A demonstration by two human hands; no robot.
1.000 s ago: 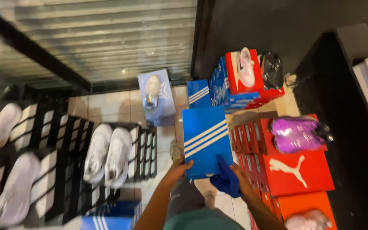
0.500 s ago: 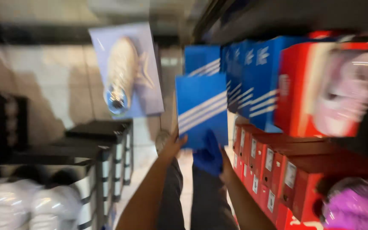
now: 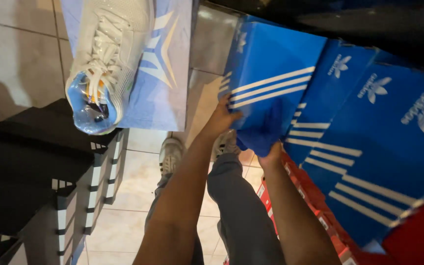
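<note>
Two hands on the blue striped shoebox [image 3: 266, 83]: left hand [image 3: 220, 119] gripping its near edge, right hand [image 3: 271, 158] underneath holding a blue cloth [image 3: 263, 135]. It's moved closer, now touching the blue boxes [image 3: 369, 147] at three o'clock.

**Bare arms, grey trousers, striped sneakers**

Both forearms are bare, with no sleeves, watch or rings showing on the left hand [image 3: 220, 118] or right hand [image 3: 271, 158]. Below them, loose grey trousers [image 3: 236, 206] cover the legs, ending at pale sneakers [image 3: 171, 154] with dark side stripes.
</note>
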